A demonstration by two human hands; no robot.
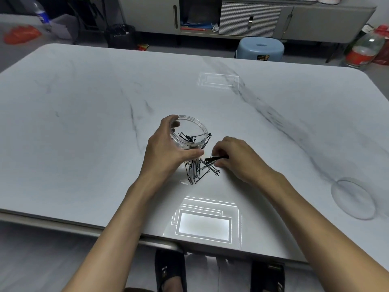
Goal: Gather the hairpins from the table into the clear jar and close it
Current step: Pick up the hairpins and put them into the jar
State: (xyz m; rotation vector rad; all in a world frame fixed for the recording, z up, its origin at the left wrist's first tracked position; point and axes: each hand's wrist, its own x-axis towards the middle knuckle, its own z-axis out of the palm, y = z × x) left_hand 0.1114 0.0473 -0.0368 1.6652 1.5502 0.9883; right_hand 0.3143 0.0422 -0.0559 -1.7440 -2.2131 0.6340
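Observation:
The clear jar [194, 131] stands open on the marble table [84, 123], with several black hairpins inside it. My left hand [166, 150] is wrapped around the jar's side. Just right of the jar, my right hand [233, 157] pinches a few black hairpins [214, 158] between thumb and fingers. A small pile of loose hairpins [210, 168] lies on the table under that hand, next to the jar's base. The jar's clear lid [353, 198] lies flat on the table at the near right.
A blue plastic stool [261, 49] stands beyond the table's far edge. A grey cabinet [242, 15] lines the back wall. Bright light reflections sit on the table near its front edge [204, 224].

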